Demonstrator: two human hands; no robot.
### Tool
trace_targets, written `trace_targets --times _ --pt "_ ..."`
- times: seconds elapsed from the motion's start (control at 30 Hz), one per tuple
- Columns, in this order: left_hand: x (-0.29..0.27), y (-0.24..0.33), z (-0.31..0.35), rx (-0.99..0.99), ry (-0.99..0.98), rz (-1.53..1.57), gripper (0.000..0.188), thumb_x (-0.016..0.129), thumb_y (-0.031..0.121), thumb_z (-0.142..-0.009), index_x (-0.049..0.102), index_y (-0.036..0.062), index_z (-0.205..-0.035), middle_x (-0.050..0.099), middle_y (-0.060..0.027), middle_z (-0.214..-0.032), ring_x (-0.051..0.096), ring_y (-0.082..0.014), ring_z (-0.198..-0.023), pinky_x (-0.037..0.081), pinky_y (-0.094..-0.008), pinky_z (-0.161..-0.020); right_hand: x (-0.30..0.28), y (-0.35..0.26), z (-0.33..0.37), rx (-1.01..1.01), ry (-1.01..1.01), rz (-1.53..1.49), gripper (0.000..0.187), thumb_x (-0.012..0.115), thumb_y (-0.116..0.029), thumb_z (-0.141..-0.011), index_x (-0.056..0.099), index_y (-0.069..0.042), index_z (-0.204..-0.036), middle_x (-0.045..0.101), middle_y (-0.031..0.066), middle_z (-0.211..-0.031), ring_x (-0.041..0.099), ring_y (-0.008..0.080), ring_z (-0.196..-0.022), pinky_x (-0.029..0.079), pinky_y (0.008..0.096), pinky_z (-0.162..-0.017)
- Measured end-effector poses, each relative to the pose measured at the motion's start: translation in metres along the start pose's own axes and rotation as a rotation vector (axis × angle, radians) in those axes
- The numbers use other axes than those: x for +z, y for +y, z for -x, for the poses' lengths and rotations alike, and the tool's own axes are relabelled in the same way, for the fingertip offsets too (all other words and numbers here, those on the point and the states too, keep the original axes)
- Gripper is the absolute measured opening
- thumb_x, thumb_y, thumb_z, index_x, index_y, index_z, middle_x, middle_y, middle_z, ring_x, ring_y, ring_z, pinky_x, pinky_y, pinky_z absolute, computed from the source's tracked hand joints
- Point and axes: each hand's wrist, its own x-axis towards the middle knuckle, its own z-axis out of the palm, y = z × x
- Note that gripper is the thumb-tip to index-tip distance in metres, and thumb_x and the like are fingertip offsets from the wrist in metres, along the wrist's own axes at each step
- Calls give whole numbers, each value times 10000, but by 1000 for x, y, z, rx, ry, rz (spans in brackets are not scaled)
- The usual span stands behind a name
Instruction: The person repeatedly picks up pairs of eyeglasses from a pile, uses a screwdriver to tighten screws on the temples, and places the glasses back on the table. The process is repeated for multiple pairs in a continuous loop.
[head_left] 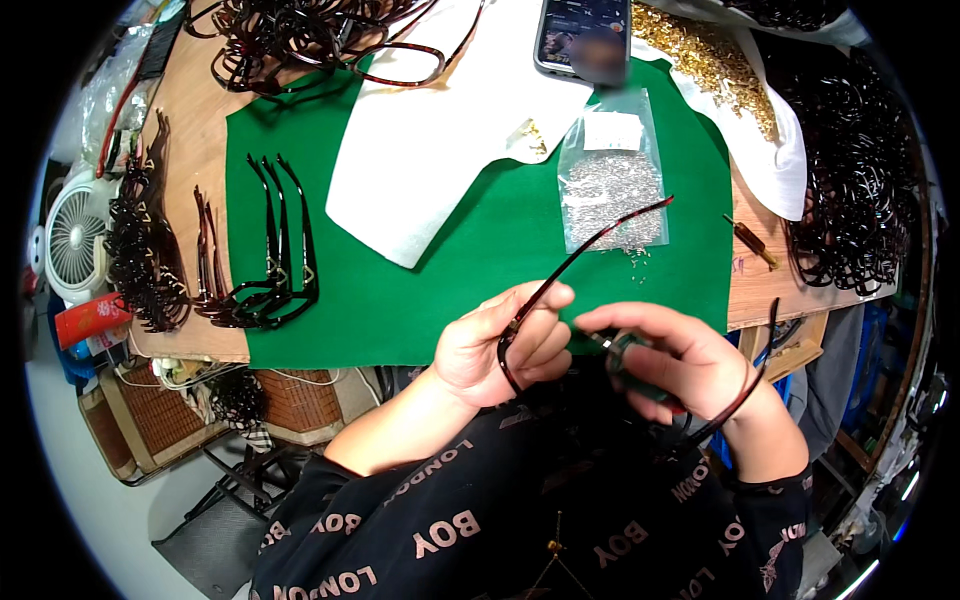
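Left hand (pixel 478 348): centre of the frame, fingers curled, thumb pinching the glasses (pixel 505 350).
Right hand (pixel 700 362): right of centre, fingers closed around a green tool (pixel 624 352), index finger stretched left.
Glasses: centre, one temple slanting up-right.
Tool: metal tip pointing left.
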Motion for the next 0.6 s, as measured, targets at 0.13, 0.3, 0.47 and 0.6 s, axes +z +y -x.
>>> trace_targets --times 0.13,0.3,0.47,0.6 --pt "-2 1 5 -16 120 -88 437 498 299 -887 466 -6 -1199 434 1 -568 369 -105 -539 341 -252 -581 14 -8 -20 80 -110 -176 289 406 -135 -946 428 -66 -1226 495 15 -631 437 69 -413 305 177 -367" --pt "-2 1 7 -8 146 -56 446 493 299 -889 447 9 -1224 536 -136 -935 522 -199 -728 424 -315 -708 16 -10 -24 116 -111 -270 259 411 -181 -951 445 -74 -1184 516 25 -699 460 79 -426 313 175 -355" --pt "-8 3 7 -28 46 -26 419 475 292 -898 448 20 -1216 439 -256 -1260 572 -308 -936 492 -404 -733 18 -6 -23 113 -96 -350 239 423 -209 -948 459 -63 -1133 555 56 -819 519 93 -482 345 175 -360" --pt "-9 2 2 -30 8 -19 408 484 291 -893 456 27 -1203 505 -234 -1164 581 -291 -858 506 -406 -652 18 -4 -25 61 -79 -300 234 436 -228 -944 461 -49 -1093 577 72 -847 535 100 -492 348 182 -355"
